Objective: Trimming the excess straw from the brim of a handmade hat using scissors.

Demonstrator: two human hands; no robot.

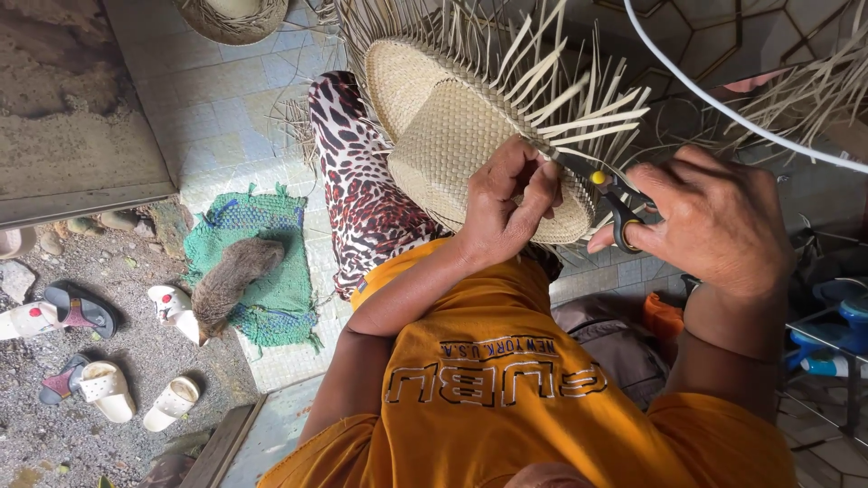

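Note:
A woven straw hat (448, 136) rests upside-down-tilted on my lap, its brim edge bristling with long loose straw ends (579, 99). My left hand (506, 203) grips the brim near the loose ends, thumb and fingers pinching the weave. My right hand (714, 221) holds black-handled scissors (615, 194) with a yellow pivot, the blades pointing left at the straw ends right beside my left fingers. I wear an orange shirt and animal-print trousers (357, 181).
A white cord (723, 108) arcs across the upper right. A green mat (258, 262) with a brown furry animal (231, 280) lies on the tiled floor at left; several sandals (108, 389) sit on gravel. Another straw piece (231, 18) lies at the top. Blue items (832, 334) sit at right.

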